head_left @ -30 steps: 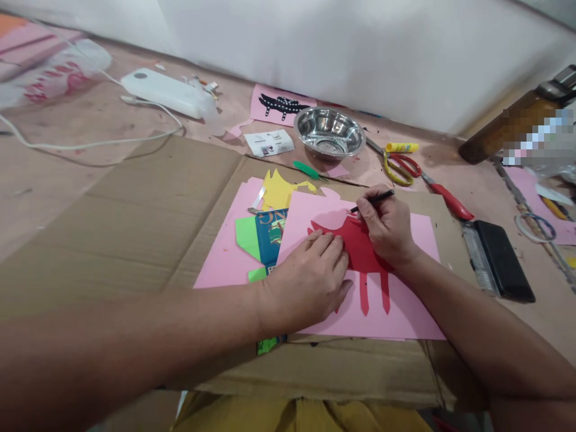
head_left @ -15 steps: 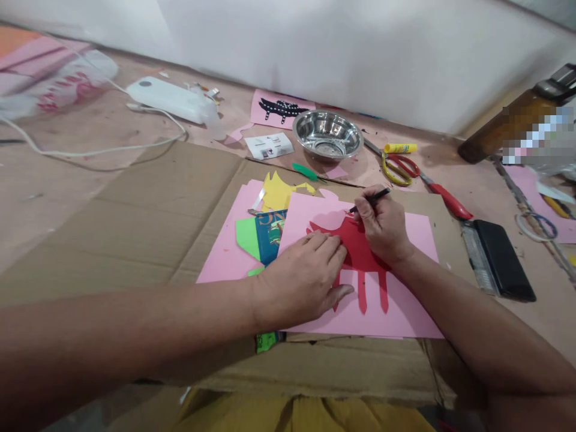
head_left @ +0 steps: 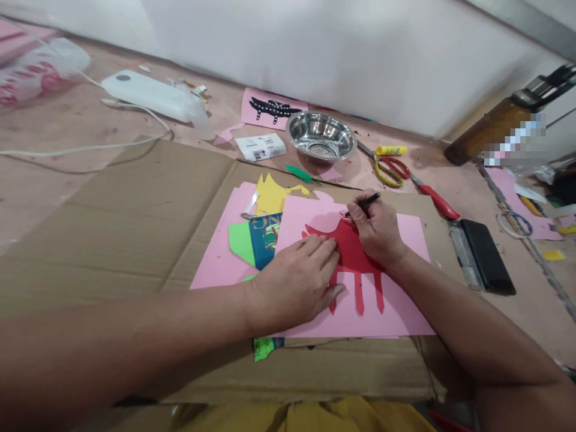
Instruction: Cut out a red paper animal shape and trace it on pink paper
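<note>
A red paper animal cutout (head_left: 360, 255) with long legs lies on a pink paper sheet (head_left: 405, 312). My left hand (head_left: 299, 279) rests flat on the cutout's left part and the pink sheet, fingers stretched out. Pinched in my right hand (head_left: 380, 231) is a dark pencil (head_left: 369, 200), its tip at the cutout's upper edge. Whether the tip touches the paper I cannot tell. Left of the sheet are a yellow paper cutout (head_left: 272, 195) and a blue and green printed piece (head_left: 261, 240), partly under it.
Cardboard (head_left: 180, 210) lies beneath the papers. Behind stand a steel bowl (head_left: 320, 137), scissors (head_left: 389, 172), a yellow glue stick (head_left: 391, 150) and a red-handled knife (head_left: 438, 201). A black case (head_left: 486, 255) and a brown bottle (head_left: 490, 129) are at right, a white power bank (head_left: 148, 96) at left.
The whole view has shifted slightly, so things appear a little further left. My right hand's pencil has moved slightly along the cutout's upper edge; my left hand stays on the cutout.
</note>
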The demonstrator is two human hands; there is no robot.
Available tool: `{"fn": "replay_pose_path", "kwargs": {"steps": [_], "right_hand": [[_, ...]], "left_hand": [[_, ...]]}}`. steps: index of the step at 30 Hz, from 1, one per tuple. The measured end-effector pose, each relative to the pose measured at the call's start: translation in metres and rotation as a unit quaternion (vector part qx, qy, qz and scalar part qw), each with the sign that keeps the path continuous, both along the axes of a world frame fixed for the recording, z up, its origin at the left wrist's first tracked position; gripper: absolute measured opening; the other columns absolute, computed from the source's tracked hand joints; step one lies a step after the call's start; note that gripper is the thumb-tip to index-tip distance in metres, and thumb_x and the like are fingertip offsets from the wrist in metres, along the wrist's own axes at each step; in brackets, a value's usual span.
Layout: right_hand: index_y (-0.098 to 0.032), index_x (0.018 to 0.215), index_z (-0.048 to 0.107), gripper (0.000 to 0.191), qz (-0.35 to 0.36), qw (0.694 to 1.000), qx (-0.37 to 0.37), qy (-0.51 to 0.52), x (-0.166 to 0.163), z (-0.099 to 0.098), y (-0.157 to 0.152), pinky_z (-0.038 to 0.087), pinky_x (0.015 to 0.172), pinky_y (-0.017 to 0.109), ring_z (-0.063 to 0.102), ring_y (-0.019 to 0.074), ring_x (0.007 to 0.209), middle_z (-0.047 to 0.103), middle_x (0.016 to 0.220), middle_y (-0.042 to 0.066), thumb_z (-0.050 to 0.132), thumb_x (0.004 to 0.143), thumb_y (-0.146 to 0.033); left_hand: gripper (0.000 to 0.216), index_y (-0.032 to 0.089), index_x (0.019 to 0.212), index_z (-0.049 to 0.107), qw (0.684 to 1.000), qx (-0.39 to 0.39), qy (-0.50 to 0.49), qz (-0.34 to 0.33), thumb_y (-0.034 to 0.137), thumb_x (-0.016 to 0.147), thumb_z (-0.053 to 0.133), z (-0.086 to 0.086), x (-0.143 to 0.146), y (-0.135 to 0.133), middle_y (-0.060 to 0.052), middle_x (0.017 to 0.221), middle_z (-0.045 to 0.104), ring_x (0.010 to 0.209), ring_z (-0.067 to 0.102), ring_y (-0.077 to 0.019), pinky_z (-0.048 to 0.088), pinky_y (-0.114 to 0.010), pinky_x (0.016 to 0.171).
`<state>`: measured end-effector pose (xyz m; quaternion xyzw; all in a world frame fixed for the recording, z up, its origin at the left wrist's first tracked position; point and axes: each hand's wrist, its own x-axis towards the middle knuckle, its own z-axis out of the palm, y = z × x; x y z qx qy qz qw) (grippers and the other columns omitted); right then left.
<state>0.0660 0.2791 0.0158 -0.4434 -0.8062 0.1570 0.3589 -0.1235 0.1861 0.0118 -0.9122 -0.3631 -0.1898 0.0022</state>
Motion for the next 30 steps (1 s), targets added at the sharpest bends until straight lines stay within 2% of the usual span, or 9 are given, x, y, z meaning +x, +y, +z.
{"fn": "replay_pose_path", "kwargs": {"steps": [12, 21, 30], "right_hand": [[-0.022, 0.084, 0.053, 0.022, 0.008, 0.997, 0.057, -0.049, -0.0013, -0.0013, 0.0009, 0.042, 0.061, 0.03, 0.056, 0.0169, 0.063, 0.061, 0.071, 0.002, 0.049, 0.097, -0.039], [-0.022, 0.083, 0.054, 0.019, 0.011, 0.998, 0.039, -0.05, -0.0018, -0.0013, 0.0014, 0.043, 0.064, 0.031, 0.056, 0.018, 0.065, 0.063, 0.073, 0.003, 0.051, 0.096, -0.036], [-0.021, 0.083, 0.054, 0.019, 0.018, 0.998, 0.04, -0.049, -0.0028, -0.0017, 0.0016, 0.041, 0.062, 0.031, 0.058, 0.0183, 0.065, 0.064, 0.073, 0.004, 0.05, 0.096, -0.034]], "left_hand": [[0.044, 0.001, 0.12, 0.064, 1.0, 0.014, -0.002, -0.005, 0.037, 0.097, 0.053, -0.0034, -0.0001, -0.0001, -0.023, 0.122, 0.066, 0.109, 0.063, -0.0306, 0.05, -0.043, 0.099], [0.041, 0.004, 0.117, 0.064, 1.0, -0.002, 0.006, 0.0, 0.038, 0.096, 0.054, -0.0016, 0.0003, 0.0001, -0.02, 0.117, 0.066, 0.107, 0.063, -0.0293, 0.05, -0.042, 0.097], [0.042, 0.002, 0.117, 0.065, 1.0, 0.008, 0.006, -0.007, 0.037, 0.097, 0.051, -0.0034, -0.0003, 0.0013, -0.019, 0.118, 0.066, 0.107, 0.063, -0.0303, 0.051, -0.042, 0.096]]}}
